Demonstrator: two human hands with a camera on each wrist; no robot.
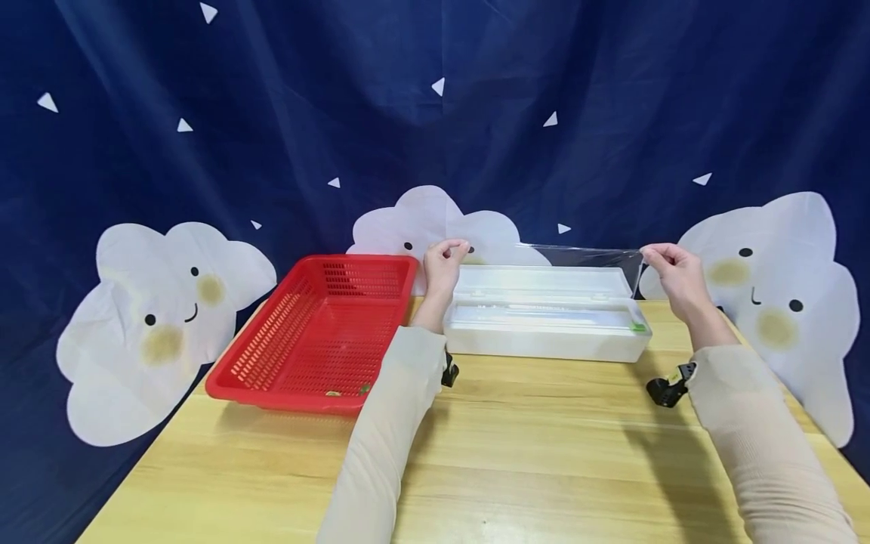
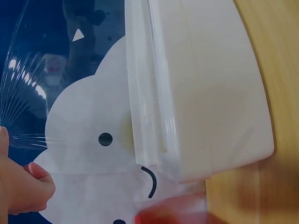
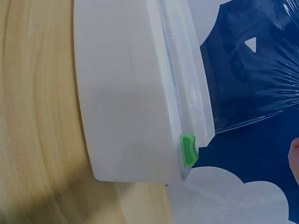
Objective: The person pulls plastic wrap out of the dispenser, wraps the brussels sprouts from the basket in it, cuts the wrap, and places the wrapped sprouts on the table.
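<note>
A clear sheet of cling film (image 1: 584, 255) is stretched between my two hands, above and behind a long white cling film dispenser (image 1: 544, 346). My left hand (image 1: 443, 270) pinches one end of the film by the dispenser's left end. At the other end, my right hand (image 1: 676, 279) pinches the film's corner between thumb and fingers. The dispenser's lid (image 1: 544, 280) is raised at the back. A green slide cutter (image 3: 188, 150) sits at its right end. Pulled creases in the film (image 2: 28, 88) run toward the left hand.
To the left stands a red perforated basket (image 1: 347, 332) with small green and pale bits (image 1: 333, 394) near its front. Both it and the dispenser rest on a wooden table (image 1: 530, 468). Behind hangs a dark blue curtain (image 1: 381, 91) with white clouds.
</note>
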